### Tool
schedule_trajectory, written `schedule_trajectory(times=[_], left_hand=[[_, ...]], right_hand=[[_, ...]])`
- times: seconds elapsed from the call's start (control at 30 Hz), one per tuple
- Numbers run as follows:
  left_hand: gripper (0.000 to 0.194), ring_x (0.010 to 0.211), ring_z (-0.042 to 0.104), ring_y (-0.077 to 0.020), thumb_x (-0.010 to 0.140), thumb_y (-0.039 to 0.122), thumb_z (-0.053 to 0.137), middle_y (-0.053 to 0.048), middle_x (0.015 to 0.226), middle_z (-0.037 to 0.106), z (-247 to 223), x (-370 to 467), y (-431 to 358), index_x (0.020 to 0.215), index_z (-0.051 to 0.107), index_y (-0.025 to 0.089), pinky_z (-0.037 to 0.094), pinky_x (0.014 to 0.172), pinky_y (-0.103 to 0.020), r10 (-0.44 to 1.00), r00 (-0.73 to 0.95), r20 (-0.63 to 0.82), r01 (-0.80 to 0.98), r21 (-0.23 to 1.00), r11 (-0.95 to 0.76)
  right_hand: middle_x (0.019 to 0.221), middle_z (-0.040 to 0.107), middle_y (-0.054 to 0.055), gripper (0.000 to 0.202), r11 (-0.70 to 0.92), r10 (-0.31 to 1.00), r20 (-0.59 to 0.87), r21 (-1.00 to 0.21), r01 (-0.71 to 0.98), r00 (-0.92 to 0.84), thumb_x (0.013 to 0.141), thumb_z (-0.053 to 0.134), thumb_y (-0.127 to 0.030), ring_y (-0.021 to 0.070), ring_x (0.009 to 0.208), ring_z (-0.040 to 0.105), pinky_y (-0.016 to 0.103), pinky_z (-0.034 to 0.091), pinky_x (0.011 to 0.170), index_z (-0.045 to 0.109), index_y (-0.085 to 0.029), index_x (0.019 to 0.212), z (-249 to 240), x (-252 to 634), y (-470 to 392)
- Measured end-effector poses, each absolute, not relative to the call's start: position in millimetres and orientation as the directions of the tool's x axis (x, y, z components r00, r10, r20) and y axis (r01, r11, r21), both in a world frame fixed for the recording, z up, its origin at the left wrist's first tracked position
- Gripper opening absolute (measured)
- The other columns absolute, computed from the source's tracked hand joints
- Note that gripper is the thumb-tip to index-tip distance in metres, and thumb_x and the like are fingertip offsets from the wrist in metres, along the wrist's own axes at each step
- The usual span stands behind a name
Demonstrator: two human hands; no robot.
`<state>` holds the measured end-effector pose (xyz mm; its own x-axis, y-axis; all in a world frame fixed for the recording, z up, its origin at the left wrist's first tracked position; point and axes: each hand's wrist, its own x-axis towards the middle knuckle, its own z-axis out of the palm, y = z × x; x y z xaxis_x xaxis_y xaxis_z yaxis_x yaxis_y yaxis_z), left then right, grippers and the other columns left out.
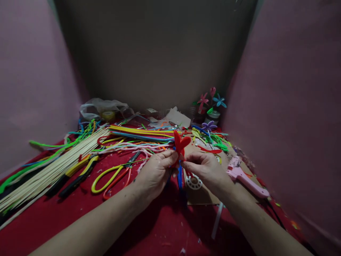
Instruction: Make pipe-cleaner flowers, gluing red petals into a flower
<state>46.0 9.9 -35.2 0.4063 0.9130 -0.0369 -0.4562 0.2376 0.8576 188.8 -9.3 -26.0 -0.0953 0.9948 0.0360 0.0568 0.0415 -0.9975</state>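
Note:
A red petal-shaped piece (181, 143) with several lobes stands up between my two hands, near the middle of the view. My left hand (157, 169) pinches its base between thumb and fingers. Close against it on the right, my right hand (204, 167) has its fingertips pressed together at the lower part of the red piece. Blue pipe cleaners (180, 179) hang down below the hands. A white round disc with holes (194, 181) lies on the cardboard (202, 197) beneath my right hand.
Left lie pale sticks (55, 161), black-and-yellow pliers (80, 170) and scissors (108, 177). Colored pipe cleaners (141, 132) lie behind. A pink glue gun (247, 177) rests right. Finished flowers (219, 101) stand at the back right, a plastic bag (102, 105) back left.

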Motion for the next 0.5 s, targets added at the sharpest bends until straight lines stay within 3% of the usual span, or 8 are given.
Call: schedule_trajectory(times=[0.1,0.23,0.33,0.5], left_hand=[[0.016,0.053,0.044,-0.0078,0.072,0.025,0.064,-0.002,0.064,0.054,-36,44,12,0.069,0.063,0.01,0.034,0.046,-0.02,0.91,0.413,-0.033,-0.465,0.852,0.242],[0.008,0.063,0.05,-0.0096,0.073,0.017,0.063,-0.003,0.075,0.057,-37,43,16,0.078,0.065,0.011,0.04,0.053,-0.02,0.915,0.399,-0.055,-0.507,0.818,0.27],[0.01,0.066,0.053,-0.0113,0.076,0.018,0.059,-0.005,0.077,0.058,-38,45,14,0.078,0.065,0.01,0.044,0.058,-0.022,0.891,0.453,-0.038,-0.505,0.812,0.292],[0.016,0.061,0.056,-0.0121,0.082,0.019,0.05,-0.005,0.072,0.057,-36,48,7,0.077,0.063,0.01,0.045,0.056,-0.024,0.812,0.576,-0.095,-0.423,0.815,0.396]], right_hand=[[0.05,0.051,-0.004,0.017,0.025,0.998,0.025,-1.0,-0.002,-0.056,0.061,0.07,-0.028,0.0067,0.046,0.039,0.022,0.028,0.046,0.063,-0.014,0.057,-28,189,-6],[0.051,0.049,-0.006,0.016,-0.022,0.998,-0.042,-0.948,-0.318,0.056,0.056,0.075,-0.024,0.0035,0.042,0.034,0.02,0.022,0.041,0.063,-0.014,0.059,-33,193,0],[0.051,0.05,-0.005,0.016,-0.018,0.993,-0.07,-0.885,-0.466,0.095,0.053,0.076,-0.02,0.0028,0.043,0.035,0.018,0.024,0.039,0.064,-0.013,0.057,-32,191,3],[0.044,0.051,-0.004,0.016,-0.147,0.986,-0.165,-0.794,-0.59,-0.024,0.057,0.073,-0.021,0.0056,0.039,0.041,0.018,0.031,0.038,0.06,-0.013,0.053,-37,177,0]])
